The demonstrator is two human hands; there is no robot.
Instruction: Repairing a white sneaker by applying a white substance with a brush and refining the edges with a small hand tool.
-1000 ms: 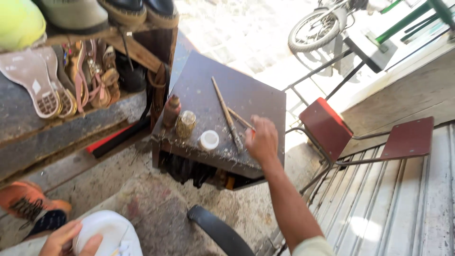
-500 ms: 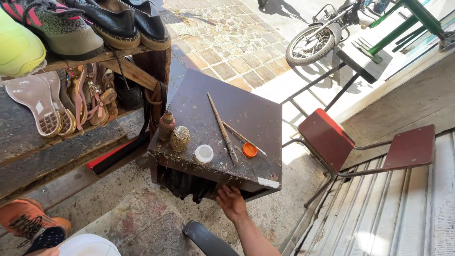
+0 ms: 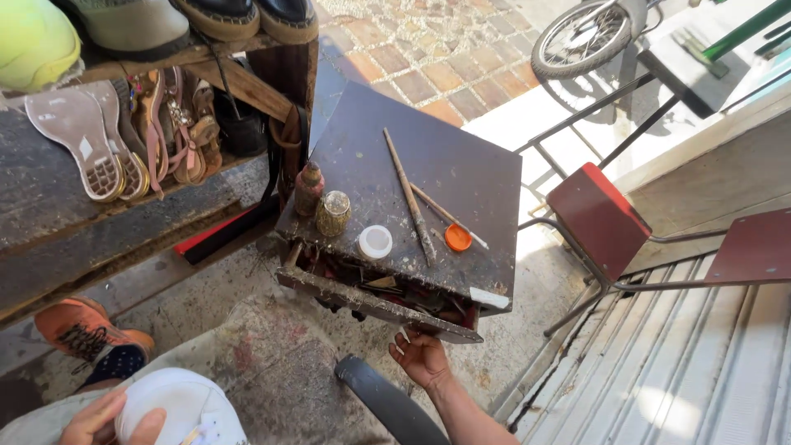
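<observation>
From the head view, the dark worktable point(image 3: 461, 177) stands in the middle and I take it as the landmark. Under its front edge a drawer point(image 3: 375, 301) is pulled out, full of small tools that I cannot tell apart. The right hand point(image 3: 422, 356) is just below the front right part of this drawer, palm up, fingers loosely curled; the fingertips touch or nearly touch the drawer's underside, I cannot tell which, and the hand grasps nothing that I can see. On the worktable, near the front edge, lies a white lid point(image 3: 376, 241), and to the right of it an orange lid point(image 3: 457, 237). Between them a long stick point(image 3: 409, 196) lies along the top, and a thinner stick point(image 3: 447, 216) crosses toward the orange lid. At the front left corner stand a glass jar point(image 3: 333, 213) and a brown bottle point(image 3: 309, 188), just beside each other. Far to the lower left of the worktable, at the bottom edge of the picture, the left hand point(image 3: 111, 420) is closed on a white shoe point(image 3: 177, 408), with the thumb lying over it. A black strip point(image 3: 387, 404) lies below the drawer, beside the right wrist. To the left of the worktable is a shelf point(image 3: 49, 206) with sandals point(image 3: 124, 136). To the right stands a red chair point(image 3: 597, 218), and behind the worktable a bicycle wheel point(image 3: 581, 37).
</observation>
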